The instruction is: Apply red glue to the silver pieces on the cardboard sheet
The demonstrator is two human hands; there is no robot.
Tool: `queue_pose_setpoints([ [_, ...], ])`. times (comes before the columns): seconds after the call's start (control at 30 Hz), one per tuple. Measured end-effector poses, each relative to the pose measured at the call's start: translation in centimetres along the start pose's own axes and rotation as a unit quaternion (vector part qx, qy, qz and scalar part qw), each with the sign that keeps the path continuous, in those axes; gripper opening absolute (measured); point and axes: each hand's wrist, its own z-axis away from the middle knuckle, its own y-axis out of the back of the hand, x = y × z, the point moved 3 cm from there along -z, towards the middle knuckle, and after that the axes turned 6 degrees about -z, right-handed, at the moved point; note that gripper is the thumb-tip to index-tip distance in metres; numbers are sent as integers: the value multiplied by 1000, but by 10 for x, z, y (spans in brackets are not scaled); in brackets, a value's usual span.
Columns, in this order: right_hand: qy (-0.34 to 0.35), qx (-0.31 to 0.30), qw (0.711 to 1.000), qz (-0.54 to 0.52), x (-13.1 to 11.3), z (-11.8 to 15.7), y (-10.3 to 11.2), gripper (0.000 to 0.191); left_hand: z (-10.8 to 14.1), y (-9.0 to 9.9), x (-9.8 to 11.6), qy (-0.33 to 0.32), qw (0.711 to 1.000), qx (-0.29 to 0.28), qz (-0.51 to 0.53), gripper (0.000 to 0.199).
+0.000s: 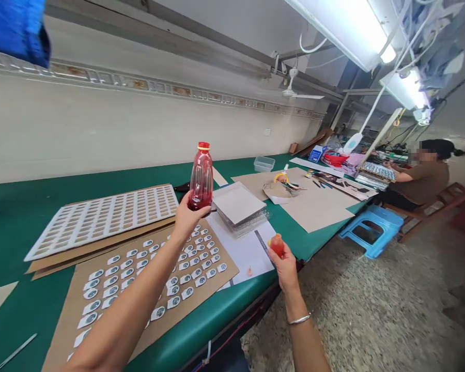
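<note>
My left hand (189,214) is wrapped round the lower part of a red see-through plastic bottle (202,173), held upright above the bench. The bottle has a red cap with a pale yellow ring beneath it, and dark red liquid at its base. Lower and to the right, my right hand (284,266) grips a small orange-red bottle (277,245) near the bench edge. A bit of yellow shows beside its neck. Below my left arm, a brown board (213,305) carries rows of small white pieces with round grey-green faces.
A white slotted tray (112,219) rests on cardboard at left. Square sheets (240,203) are stacked mid-bench. Beyond lie brown paper (313,209), yellow tape (281,176) and a clear plastic box (264,164). A blue stool (375,225) and a seated person (430,175) are at right.
</note>
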Motion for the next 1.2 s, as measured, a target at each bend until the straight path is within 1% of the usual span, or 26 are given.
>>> queue_pose_setpoints([
  [0.1,-5,-42,996,78,15,-8,-17,57,-4,19,-8,1,999,-36,-3,80],
  [0.13,-8,-53,993,101,20,-10,-21,56,-5,24,-10,5,999,-38,5,79],
  [0.23,-9,-60,987,146,32,-19,-29,54,-8,33,-14,34,999,-1,2,67],
  [0.27,-9,-58,986,155,35,-21,-31,53,-9,33,-15,35,999,-4,3,66],
  [0.37,-11,-62,981,184,37,-25,-38,46,-12,31,-17,33,998,-50,23,70],
  [0.5,-1,-71,973,221,32,-27,-46,35,-14,39,-24,47,997,-44,42,60],
  [0.57,0,-70,969,238,29,-27,-50,32,-11,39,-24,44,996,-60,50,60],
  [0.6,1,-70,967,243,28,-26,-51,33,-7,37,-22,42,995,-73,57,61],
  [0.67,5,-63,965,254,21,-23,-50,44,5,30,-16,30,992,-101,71,63],
  [0.73,11,-41,966,254,5,-16,-45,59,22,20,-8,14,988,-133,78,63],
  [0.77,14,-30,971,238,-7,-12,-42,66,32,13,-3,6,986,-150,77,62],
  [0.8,16,-22,978,208,-21,-7,-39,70,42,6,2,-1,984,-166,71,63],
  [0.83,20,-22,987,157,-39,-2,-37,73,53,-1,6,-5,982,-179,59,65],
  [0.87,22,-47,995,89,-58,4,-37,74,64,-9,10,-11,980,-192,44,67],
  [0.9,25,-81,996,14,-78,9,-38,76,76,-18,15,-20,978,-205,28,70],
  [0.97,50,-133,986,-92,-116,20,-41,81,101,-37,24,-52,969,-241,-1,76],
  [1.0,68,-151,978,-124,-131,26,-42,84,114,-46,29,-72,962,-262,-10,78],
  [1.03,67,-169,974,-136,-142,31,-43,84,126,-56,33,-92,955,-283,-14,80],
  [1.1,68,-169,975,-129,-154,42,-41,80,149,-73,39,-117,941,-317,-16,81],
  [1.17,72,-139,983,-98,-156,52,-31,70,167,-85,42,-128,928,-348,-14,81],
  [1.2,79,-120,986,-81,-155,56,-24,65,174,-89,43,-134,923,-361,-14,83],
])
